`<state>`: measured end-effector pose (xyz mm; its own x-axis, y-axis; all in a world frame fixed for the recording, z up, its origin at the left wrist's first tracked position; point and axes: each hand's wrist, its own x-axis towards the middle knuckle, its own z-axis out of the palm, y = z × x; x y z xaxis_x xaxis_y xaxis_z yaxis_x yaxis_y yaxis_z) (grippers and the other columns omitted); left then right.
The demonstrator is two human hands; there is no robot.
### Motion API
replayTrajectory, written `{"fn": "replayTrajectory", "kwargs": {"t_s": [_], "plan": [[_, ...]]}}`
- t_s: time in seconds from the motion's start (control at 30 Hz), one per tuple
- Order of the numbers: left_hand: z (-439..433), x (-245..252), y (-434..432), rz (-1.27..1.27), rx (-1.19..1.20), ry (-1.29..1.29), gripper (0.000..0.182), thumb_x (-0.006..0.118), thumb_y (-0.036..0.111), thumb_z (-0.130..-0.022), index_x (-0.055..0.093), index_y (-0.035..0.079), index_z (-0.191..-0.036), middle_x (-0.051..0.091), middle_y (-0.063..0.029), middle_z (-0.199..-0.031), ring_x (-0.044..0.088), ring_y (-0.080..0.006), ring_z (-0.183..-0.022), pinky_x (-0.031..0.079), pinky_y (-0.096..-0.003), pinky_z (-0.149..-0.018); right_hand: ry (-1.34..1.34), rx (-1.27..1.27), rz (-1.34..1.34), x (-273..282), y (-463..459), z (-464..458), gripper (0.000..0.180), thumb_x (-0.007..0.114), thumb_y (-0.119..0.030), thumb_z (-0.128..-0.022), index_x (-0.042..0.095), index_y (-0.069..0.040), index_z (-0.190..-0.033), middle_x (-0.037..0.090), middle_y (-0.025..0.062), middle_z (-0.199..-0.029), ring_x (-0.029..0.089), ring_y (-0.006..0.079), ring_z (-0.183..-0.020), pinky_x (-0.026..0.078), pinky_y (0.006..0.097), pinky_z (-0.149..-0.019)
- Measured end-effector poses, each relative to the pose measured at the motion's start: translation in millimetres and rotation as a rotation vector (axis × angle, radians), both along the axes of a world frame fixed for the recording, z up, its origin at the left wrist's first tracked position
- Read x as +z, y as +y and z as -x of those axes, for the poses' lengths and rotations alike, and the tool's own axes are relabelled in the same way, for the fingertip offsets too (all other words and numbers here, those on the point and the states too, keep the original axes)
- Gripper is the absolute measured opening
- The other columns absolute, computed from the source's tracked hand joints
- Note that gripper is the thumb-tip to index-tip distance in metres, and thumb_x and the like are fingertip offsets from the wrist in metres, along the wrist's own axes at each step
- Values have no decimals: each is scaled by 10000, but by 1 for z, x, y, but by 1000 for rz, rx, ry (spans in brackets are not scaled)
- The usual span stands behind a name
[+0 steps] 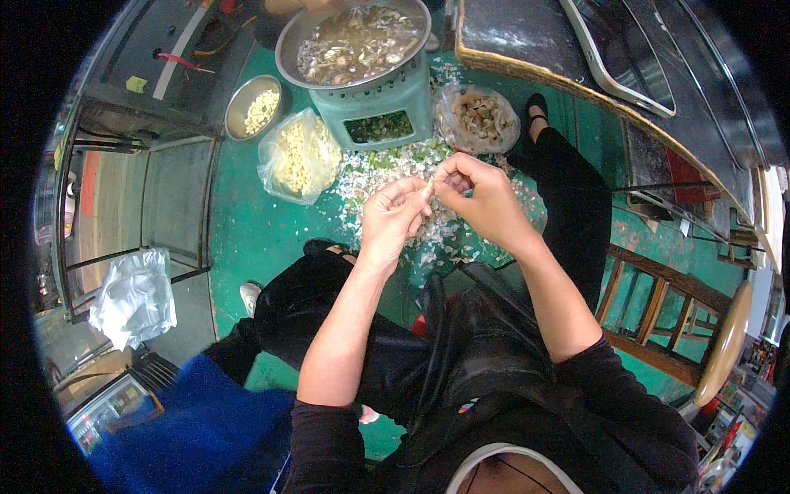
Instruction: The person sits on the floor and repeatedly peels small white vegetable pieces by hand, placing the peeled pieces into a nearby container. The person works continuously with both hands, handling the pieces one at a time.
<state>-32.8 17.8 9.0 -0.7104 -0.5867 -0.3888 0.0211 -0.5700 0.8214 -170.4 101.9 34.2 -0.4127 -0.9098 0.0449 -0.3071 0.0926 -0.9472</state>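
My left hand [395, 213] pinches a small pale garlic clove [430, 184] between thumb and fingertips. The fingertips of my right hand [481, 191] close on the same clove from the other side. Below both hands, garlic skins [435, 225] and green scraps lie scattered over the floor. Beyond them, a wide metal basin [358, 46] of murky water with cloves and skins rests on a green plastic stool [370, 111]. To the left are a clear plastic bag [300, 157] of peeled cloves and a steel bowl [253, 108] with more. Another bag [477, 118], holding brownish unpeeled cloves, stands right of the stool.
A dark-topped table [524, 43] with a metal-rimmed tray reaches in at upper right. A wooden stool [660, 315] lies tipped at right. Metal shelving [176, 197] with a hanging plastic bag [136, 296] lines the left. A person in blue [203, 420] is close at lower left.
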Motion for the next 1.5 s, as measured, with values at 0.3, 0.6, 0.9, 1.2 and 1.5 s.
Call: {"fn": "replayTrajectory", "kwargs": {"t_s": [0.3, 0.6, 0.9, 1.2, 1.5], "plan": [[-6, 3, -6, -432, 120, 270, 142, 590, 160, -897, 568, 73, -1006, 508, 17, -712, 358, -41, -487, 283, -183, -438, -35, -62, 13, -6, 2, -2, 113, 614, 13, -802, 566, -8, -901, 561, 2, -800, 513, 61, -753, 438, 217, -698], [-12, 3, -6, -473, -56, 205, 123, 562, 141, -907, 558, 54, -994, 489, 15, -701, 346, -33, -476, 275, -174, -414, -262, 43, -15, -6, -2, -2, 191, 618, -13, -836, 598, -8, -1027, 555, -12, -815, 493, 50, -749, 418, 198, -683], [-25, -13, -11, -513, 188, 195, 263, 450, 295, -957, 570, 68, -1016, 498, 37, -702, 368, -37, -494, 267, -182, -432, 235, -77, 471, 35, -38, -52, 158, 654, 37, -779, 640, 16, -935, 645, 38, -806, 603, 80, -712, 467, 206, -622], [-38, -48, -27, -457, 360, 187, 355, 341, 379, -975, 500, 65, -1017, 553, 5, -795, 511, -122, -696, 394, -286, -615, 35, 141, 115, -7, -132, -56, 222, 644, -150, -831, 642, -16, -1007, 528, -10, -648, 435, 62, -607, 393, 227, -561], [-27, -22, -18, -497, 413, 379, 562, 292, 493, -959, 457, 26, -1225, 529, -118, -1152, 507, -221, -1046, 382, -377, -920, 329, 53, 129, -26, -24, -27, 220, 656, -39, -787, 640, -31, -1006, 605, 70, -873, 580, 166, -703, 470, 286, -645]]}}
